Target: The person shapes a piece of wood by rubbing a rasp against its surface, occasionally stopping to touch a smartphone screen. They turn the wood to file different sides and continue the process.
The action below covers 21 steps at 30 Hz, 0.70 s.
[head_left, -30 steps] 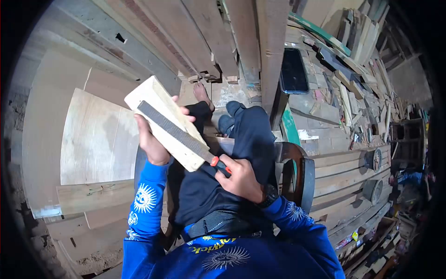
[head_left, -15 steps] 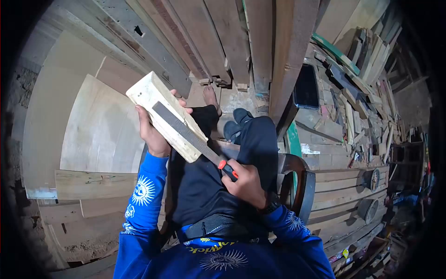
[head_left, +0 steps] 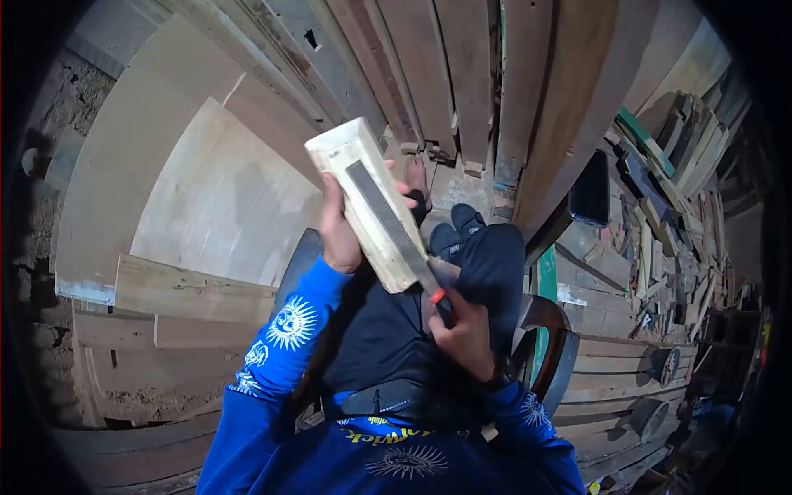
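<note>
My left hand [head_left: 340, 231] grips a pale wooden block [head_left: 363, 177] from its left side and holds it up over my lap. A long grey file [head_left: 388, 219] lies flat along the block's upper face. My right hand [head_left: 462, 334] is closed around the file's dark handle with its orange collar [head_left: 438, 295], just below the block's near end. I sit on a chair in dark trousers and blue sleeves, with one bare foot [head_left: 417, 177] and a dark shoe [head_left: 450, 235] beyond the block.
Long planks [head_left: 429, 66] lean upright ahead. Pale curved boards [head_left: 214, 198] lie on the floor at left. A dark phone [head_left: 591, 190] rests on stacked timber at right, beside a heap of offcuts [head_left: 660, 206]. The chair's curved arm [head_left: 553, 346] is by my right elbow.
The block and file have shifted right and up in view as my head turned. The block now stands steeper, and my right hand has drawn the file handle back toward me.
</note>
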### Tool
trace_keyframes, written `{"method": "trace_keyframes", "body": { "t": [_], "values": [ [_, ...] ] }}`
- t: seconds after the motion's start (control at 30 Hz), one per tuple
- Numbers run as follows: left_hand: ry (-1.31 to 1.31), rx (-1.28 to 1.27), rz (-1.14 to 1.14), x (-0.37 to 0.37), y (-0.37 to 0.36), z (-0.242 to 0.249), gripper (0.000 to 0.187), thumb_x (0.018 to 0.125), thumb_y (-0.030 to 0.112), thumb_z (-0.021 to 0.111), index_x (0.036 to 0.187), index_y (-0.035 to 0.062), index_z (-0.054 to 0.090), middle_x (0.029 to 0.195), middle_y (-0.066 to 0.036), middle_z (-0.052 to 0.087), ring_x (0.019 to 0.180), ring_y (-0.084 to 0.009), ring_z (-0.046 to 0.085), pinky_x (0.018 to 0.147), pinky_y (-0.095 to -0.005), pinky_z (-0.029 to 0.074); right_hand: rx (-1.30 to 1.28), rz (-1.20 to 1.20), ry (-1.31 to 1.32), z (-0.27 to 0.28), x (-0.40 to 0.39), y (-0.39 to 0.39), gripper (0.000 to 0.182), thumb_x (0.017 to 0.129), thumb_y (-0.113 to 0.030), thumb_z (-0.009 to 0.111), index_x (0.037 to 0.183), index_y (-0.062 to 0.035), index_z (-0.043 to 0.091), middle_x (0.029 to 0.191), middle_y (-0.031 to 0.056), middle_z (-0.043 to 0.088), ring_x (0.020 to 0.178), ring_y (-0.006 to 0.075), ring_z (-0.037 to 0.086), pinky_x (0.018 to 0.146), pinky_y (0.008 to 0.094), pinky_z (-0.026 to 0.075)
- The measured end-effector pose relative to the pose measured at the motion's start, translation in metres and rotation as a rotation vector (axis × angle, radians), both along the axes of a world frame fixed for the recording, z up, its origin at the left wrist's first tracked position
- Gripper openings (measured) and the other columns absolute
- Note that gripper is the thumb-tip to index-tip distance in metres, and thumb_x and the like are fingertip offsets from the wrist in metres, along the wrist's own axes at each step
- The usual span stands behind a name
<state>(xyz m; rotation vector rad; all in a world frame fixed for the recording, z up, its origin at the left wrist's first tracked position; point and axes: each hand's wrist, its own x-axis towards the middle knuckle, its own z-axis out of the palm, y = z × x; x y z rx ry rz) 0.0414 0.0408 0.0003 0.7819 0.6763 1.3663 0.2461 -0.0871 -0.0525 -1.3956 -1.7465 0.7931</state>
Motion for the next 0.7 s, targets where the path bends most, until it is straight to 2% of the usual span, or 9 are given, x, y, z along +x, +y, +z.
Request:
{"method": "trace_keyframes", "body": {
  "t": [0.07, 0.23, 0.3, 0.33, 0.47, 0.53, 0.6, 0.67, 0.7],
  "values": [
    [-0.001, -0.012, -0.045, 0.004, -0.002, -0.002, 0.102, 0.098, 0.079, 0.02, 0.144, -0.0092, 0.042, 0.109, -0.026, 0.067, 0.094, -0.0383, 0.071, 0.084, -0.046, 0.058, -0.128, -0.025, -0.031, 0.013, 0.001, 0.002, 0.023, 0.077, -0.011, 0.071, 0.1, -0.0071, 0.068, 0.058, 0.0124, 0.057, 0.052, 0.0325, 0.062, 0.049, 0.0415, 0.046],
    [-0.021, 0.002, 0.065, -0.016, 0.012, -0.002, 0.105, 0.096, 0.081, 0.019, 0.144, -0.0089, 0.044, 0.108, -0.024, 0.067, 0.095, -0.038, 0.071, 0.084, -0.0458, 0.059, -0.075, -0.011, -0.028, 0.003, 0.005, 0.002, 0.025, 0.078, -0.014, 0.07, 0.102, -0.0066, 0.069, 0.057, 0.014, 0.054, 0.052, 0.0345, 0.061, 0.05, 0.0417, 0.045],
    [0.051, 0.041, 0.064, -0.014, 0.009, -0.001, 0.102, 0.099, 0.078, 0.015, 0.142, -0.0086, 0.047, 0.108, -0.021, 0.069, 0.095, -0.033, 0.073, 0.081, -0.0426, 0.061, -0.106, 0.004, -0.014, 0.005, 0.003, 0.001, 0.024, 0.079, -0.015, 0.069, 0.102, -0.0064, 0.068, 0.057, 0.0143, 0.053, 0.052, 0.0346, 0.06, 0.051, 0.0422, 0.045],
    [0.07, 0.051, -0.056, -0.011, 0.006, 0.0, 0.107, 0.096, 0.082, 0.019, 0.145, -0.0106, 0.042, 0.11, -0.025, 0.068, 0.097, -0.0368, 0.072, 0.085, -0.0444, 0.059, -0.121, 0.013, 0.002, 0.007, 0.002, 0.001, 0.024, 0.08, -0.016, 0.068, 0.102, -0.0061, 0.068, 0.057, 0.0146, 0.052, 0.052, 0.0348, 0.06, 0.051, 0.0427, 0.045],
    [0.113, 0.014, -0.174, 0.004, -0.003, -0.003, 0.109, 0.095, 0.083, 0.02, 0.146, -0.011, 0.041, 0.112, -0.026, 0.067, 0.1, -0.0372, 0.071, 0.085, -0.0449, 0.059, -0.114, 0.007, -0.01, 0.009, 0.007, 0.004, 0.024, 0.08, -0.019, 0.068, 0.1, -0.0055, 0.067, 0.056, 0.0136, 0.05, 0.051, 0.0335, 0.058, 0.051, 0.0421, 0.044],
    [0.109, 0.04, -0.13, -0.003, 0.002, 0.0, 0.11, 0.095, 0.083, 0.02, 0.146, -0.0113, 0.04, 0.114, -0.026, 0.066, 0.1, -0.0384, 0.071, 0.086, -0.0462, 0.059, -0.132, -0.002, -0.037, 0.006, 0.008, 0.004, 0.025, 0.08, -0.019, 0.068, 0.101, -0.0052, 0.066, 0.056, 0.013, 0.05, 0.05, 0.0326, 0.058, 0.05, 0.0414, 0.044],
    [0.153, 0.07, 0.027, -0.014, 0.009, -0.007, 0.107, 0.096, 0.082, 0.02, 0.146, -0.011, 0.04, 0.115, -0.026, 0.066, 0.1, -0.04, 0.07, 0.087, -0.0478, 0.059, -0.106, 0.031, -0.079, 0.007, 0.006, 0.004, 0.025, 0.081, -0.02, 0.069, 0.101, -0.0048, 0.066, 0.056, 0.0131, 0.05, 0.05, 0.0322, 0.058, 0.05, 0.0414, 0.044],
    [0.117, 0.067, -0.002, -0.017, 0.008, -0.013, 0.103, 0.098, 0.079, 0.02, 0.146, -0.0104, 0.04, 0.115, -0.027, 0.065, 0.099, -0.0414, 0.07, 0.087, -0.0492, 0.059, -0.12, 0.051, -0.062, 0.008, 0.004, 0.0, 0.025, 0.081, -0.018, 0.069, 0.101, -0.0048, 0.066, 0.056, 0.0129, 0.05, 0.05, 0.032, 0.059, 0.051, 0.0412, 0.045],
    [0.052, 0.1, -0.119, -0.013, 0.008, -0.015, 0.096, 0.099, 0.076, 0.025, 0.148, -0.0053, 0.04, 0.121, -0.028, 0.064, 0.098, -0.0421, 0.071, 0.086, -0.054, 0.059, -0.122, 0.029, -0.047, 0.01, 0.003, 0.0, 0.024, 0.081, -0.017, 0.07, 0.101, -0.0046, 0.066, 0.056, 0.013, 0.05, 0.05, 0.032, 0.059, 0.05, 0.0409, 0.044]
  ]
}}
